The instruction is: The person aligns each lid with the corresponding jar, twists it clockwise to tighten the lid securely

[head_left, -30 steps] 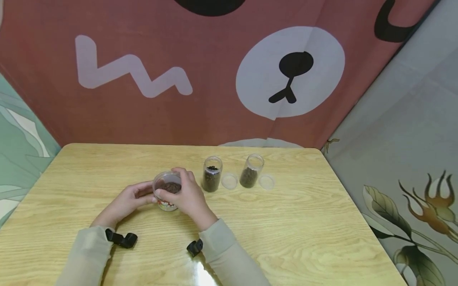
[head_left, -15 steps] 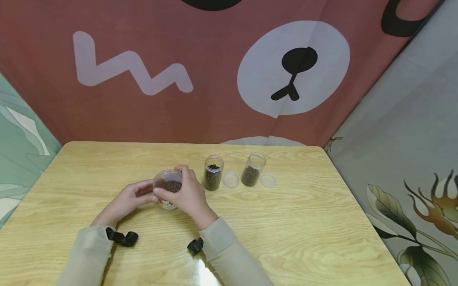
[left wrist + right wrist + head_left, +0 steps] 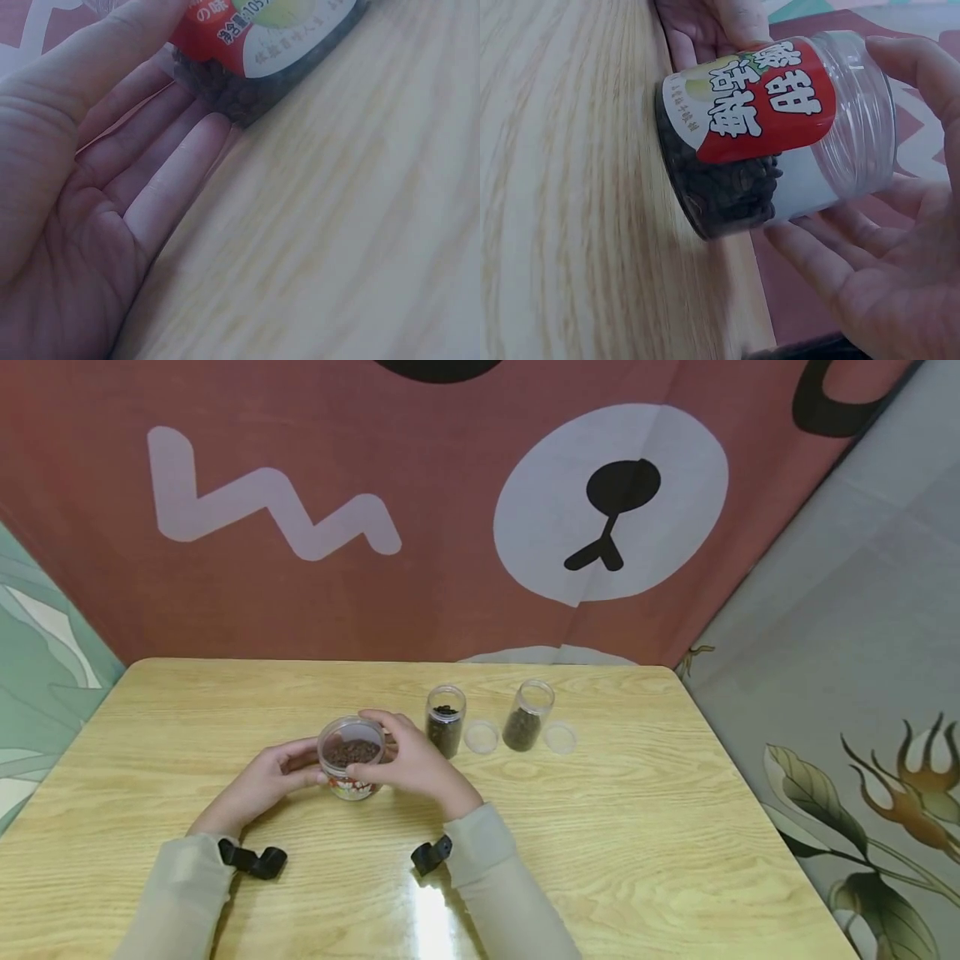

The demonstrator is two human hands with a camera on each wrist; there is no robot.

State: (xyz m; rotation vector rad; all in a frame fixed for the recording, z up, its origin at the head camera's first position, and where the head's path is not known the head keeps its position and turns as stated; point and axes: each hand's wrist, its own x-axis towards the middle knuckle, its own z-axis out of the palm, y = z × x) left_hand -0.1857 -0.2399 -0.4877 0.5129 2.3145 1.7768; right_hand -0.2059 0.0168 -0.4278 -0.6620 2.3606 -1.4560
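A wide clear plastic jar with a red printed label stands uncapped on the table, partly filled with small dark brown pieces. My left hand holds its left side, thumb toward the front and fingers reaching behind. On the other side my right hand is spread loosely around the jar, with a gap between palm and wall. In the right wrist view the right thumb lies at the clear rim and the fingers are below the jar. The left wrist view shows the left fingers by the jar's base.
Two slimmer open jars stand to the right, one with dark contents, the other with greyish brown contents. Beside them lie two clear round lids, one between the jars and one at the far right. A bear-print cloth hangs behind the table.
My right hand has loosened around the wide jar and shifted right, uncovering more of its rim and label. The left hand has stayed in place.
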